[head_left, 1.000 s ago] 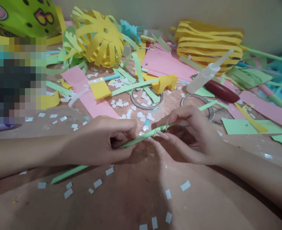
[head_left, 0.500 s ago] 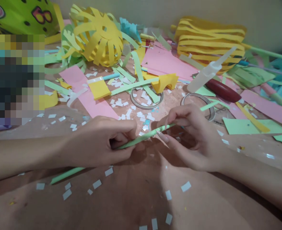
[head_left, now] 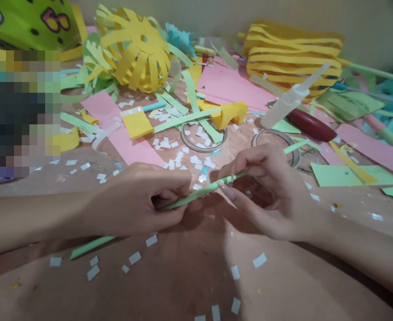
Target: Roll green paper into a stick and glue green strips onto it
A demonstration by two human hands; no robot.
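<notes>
A thin, light green rolled paper stick (head_left: 196,195) slants between my two hands, low over the brown surface. My left hand (head_left: 149,196) is closed around its middle, and the stick's lower end comes out below that wrist. With thumb and fingertips, my right hand (head_left: 266,191) pinches the stick near its upper right part. The tip beyond is partly hidden by the fingers. Just behind the hands lie two rolls of tape, the left tape ring (head_left: 185,140) and the right tape ring (head_left: 295,156), the latter partly covered by my right hand.
Yellow paper lanterns stand at the back, one round (head_left: 143,40) and one lying sideways (head_left: 293,53). A glue bottle (head_left: 280,109) leans by a dark red handle (head_left: 312,125). Pink sheets (head_left: 230,84), green strips and several white scraps (head_left: 135,257) are scattered. A blurred patch covers the left.
Both hands keep their hold on the green paper stick and have barely moved. The whole view has shifted very slightly.
</notes>
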